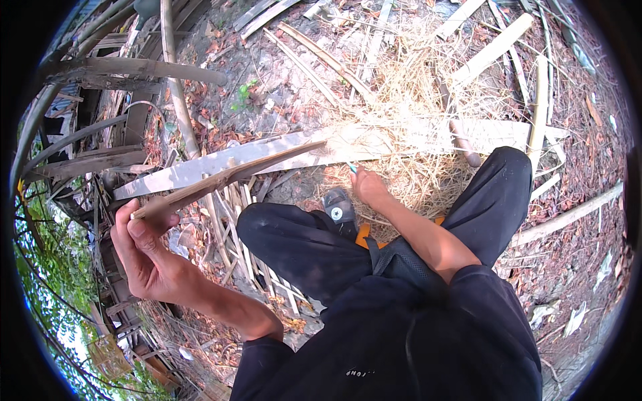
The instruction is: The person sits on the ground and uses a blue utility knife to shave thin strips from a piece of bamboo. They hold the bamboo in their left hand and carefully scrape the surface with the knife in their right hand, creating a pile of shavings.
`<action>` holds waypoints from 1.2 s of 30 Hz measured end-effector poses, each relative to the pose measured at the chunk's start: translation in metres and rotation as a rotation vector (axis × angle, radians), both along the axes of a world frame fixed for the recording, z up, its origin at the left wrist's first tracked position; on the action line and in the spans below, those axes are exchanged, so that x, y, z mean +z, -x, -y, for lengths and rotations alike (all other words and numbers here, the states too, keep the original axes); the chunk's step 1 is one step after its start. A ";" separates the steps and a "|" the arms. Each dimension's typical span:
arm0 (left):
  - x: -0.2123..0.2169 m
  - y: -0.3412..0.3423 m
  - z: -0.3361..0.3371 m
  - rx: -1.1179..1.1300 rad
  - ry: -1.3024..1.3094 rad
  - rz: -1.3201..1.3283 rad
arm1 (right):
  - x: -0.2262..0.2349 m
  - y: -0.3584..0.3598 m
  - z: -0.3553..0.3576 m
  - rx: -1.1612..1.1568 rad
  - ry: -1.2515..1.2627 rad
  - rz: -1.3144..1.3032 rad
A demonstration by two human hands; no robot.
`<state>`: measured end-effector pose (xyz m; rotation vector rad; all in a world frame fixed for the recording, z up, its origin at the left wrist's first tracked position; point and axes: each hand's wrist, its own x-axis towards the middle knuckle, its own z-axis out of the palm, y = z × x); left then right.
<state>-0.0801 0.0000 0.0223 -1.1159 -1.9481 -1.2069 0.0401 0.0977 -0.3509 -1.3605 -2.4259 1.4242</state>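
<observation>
Raised out to the left, my left hand (148,257) pinches the near end of a long brown split strip (234,172), which looks like bamboo or wood. The strip slopes away to the right, and its far end shows over a pale flat plank (267,148). My right hand (369,187) is closed in front of my knees, near the plank's front edge. From its fingers sticks the blue-and-white tip of a small thin thing (352,168); the rest is hidden in the fist. Strip and right hand are apart.
Pale shavings (414,87) heap over and around the plank. A round stick (463,142) crosses it by my right knee. Bamboo poles (491,52) lie at the far right, and split sticks (244,234) pile beside my left knee. A wooden frame (87,160) stands at the left.
</observation>
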 end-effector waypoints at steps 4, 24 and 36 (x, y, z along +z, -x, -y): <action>0.011 0.001 0.030 -0.164 -0.029 0.092 | 0.055 -0.001 0.002 -0.037 0.015 -0.086; 0.093 -0.052 0.090 -0.209 0.141 0.087 | 0.397 -0.083 0.099 0.187 0.026 -0.839; 0.090 -0.069 0.073 -0.244 0.081 0.094 | 0.395 -0.092 0.095 0.172 -0.023 -0.780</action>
